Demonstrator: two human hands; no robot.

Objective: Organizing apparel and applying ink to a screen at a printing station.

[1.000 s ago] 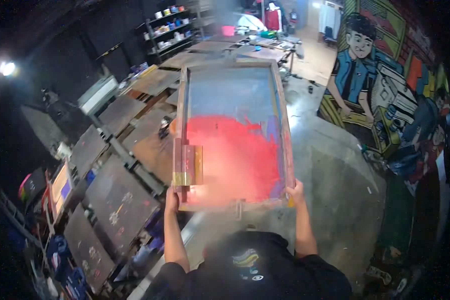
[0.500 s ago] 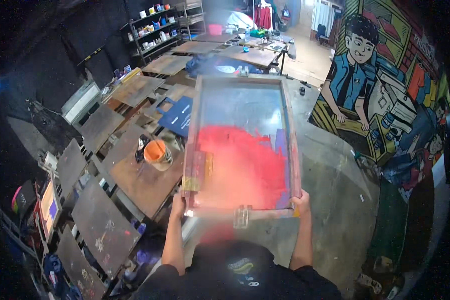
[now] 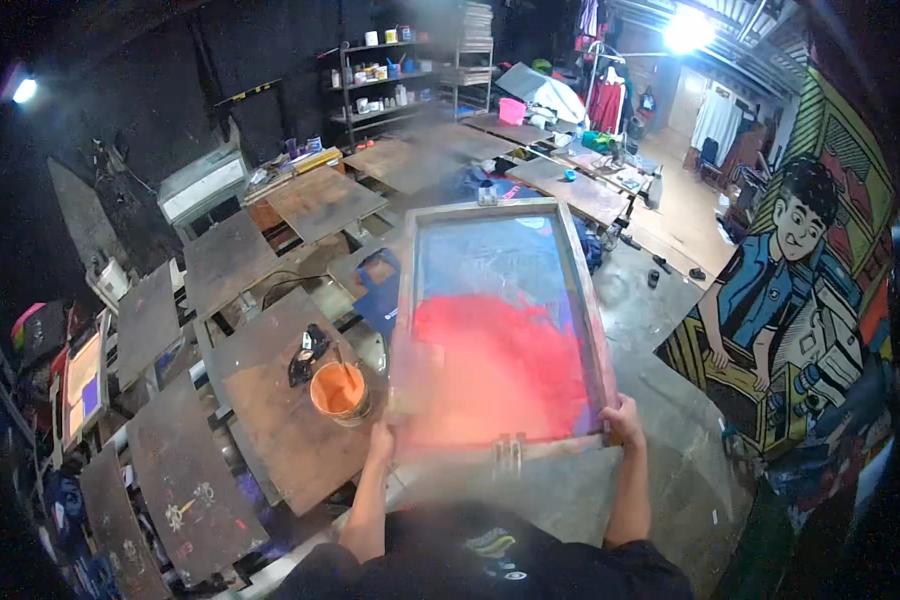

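Observation:
My left hand (image 3: 378, 440) grips the lower left corner of a wooden-framed screen (image 3: 500, 370), and my right hand (image 3: 620, 420) grips its lower right side. The screen is coated red on the lower part and pale grey-blue above, with metal fittings at its top and bottom edges. A lens haze blurs its lower left. Just left of the screen, an orange-lined bucket (image 3: 341, 393) with a stick stands on a stained square board (image 3: 280, 470), beside a black object (image 3: 308, 357). A blue bag (image 3: 375, 305) lies behind them, partly covered by the screen.
Rows of flat boards (image 3: 225, 265) on metal supports fill the left and back. Behind stand shelves of pots (image 3: 380, 85), a pink container (image 3: 512, 111) and hanging garments (image 3: 608, 100). A painted mural panel (image 3: 780, 300) stands at right, beside concrete floor (image 3: 670, 380).
The screen in my hands has shifted right and lower in view, while the room behind shows more of the ceiling. The orange bucket, hidden behind the screen earlier, now shows beside it.

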